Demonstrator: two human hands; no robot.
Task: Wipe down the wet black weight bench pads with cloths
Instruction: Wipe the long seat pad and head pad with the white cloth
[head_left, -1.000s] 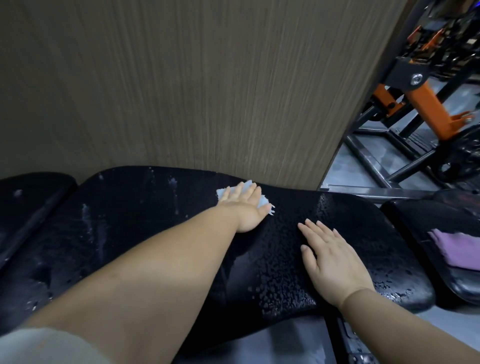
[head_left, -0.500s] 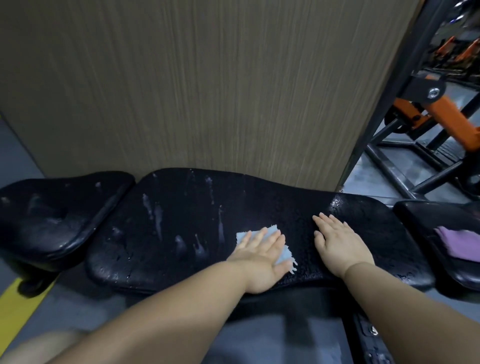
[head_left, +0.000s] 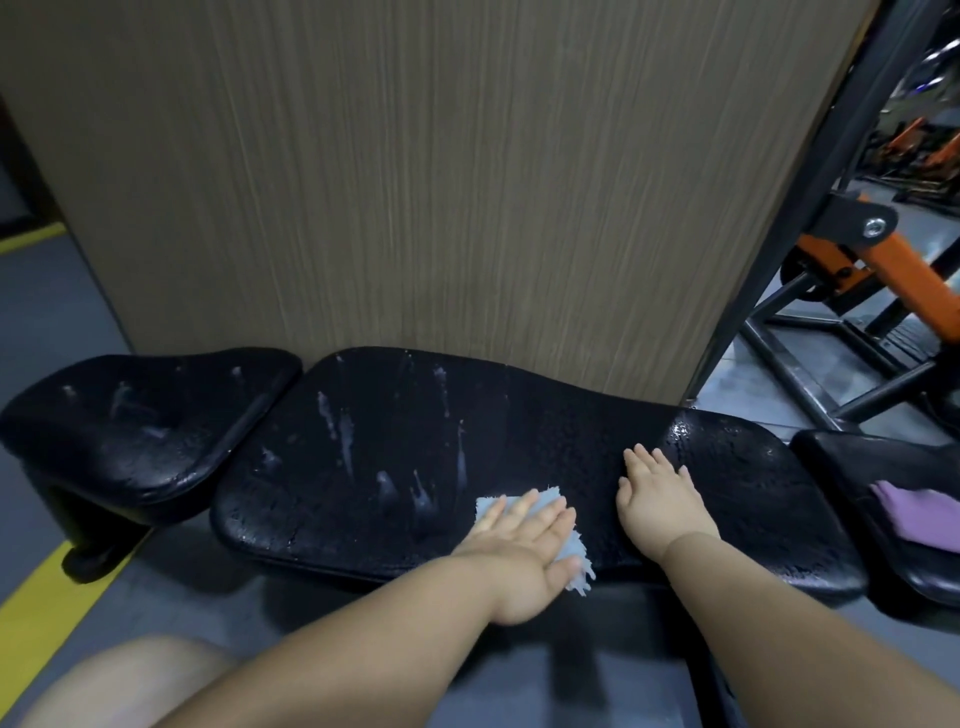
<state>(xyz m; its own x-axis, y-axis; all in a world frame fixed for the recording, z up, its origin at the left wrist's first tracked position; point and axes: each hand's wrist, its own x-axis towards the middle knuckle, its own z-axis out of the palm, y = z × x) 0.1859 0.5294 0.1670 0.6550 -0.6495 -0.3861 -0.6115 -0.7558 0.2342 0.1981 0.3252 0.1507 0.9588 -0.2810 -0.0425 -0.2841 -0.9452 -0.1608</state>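
Head view: my left hand lies flat, fingers straight, pressing the pale blue cloth onto the near edge of the long black pad, at about 6 o'clock in the picture. The cloth's fringe pokes out past my thumb side. My right hand is just beside it toward 3 o'clock, also flat and released, palm braced on the wet surface and holding nothing.

The pad's long axis runs from 9 to 3 o'clock. From the cloth, the pale water streaks lie toward 10 and 11 o'clock, and the beaded droplets sit past my right hand toward 2 o'clock. I judge the left hand is the nearer one for the streaks, with a sweep along the long axis toward 9 o'clock.

The smaller seat pad at 9 o'clock shows smears too. At 3 o'clock a separate black pad carries a purple cloth, well apart from both hands. I see no containers here.
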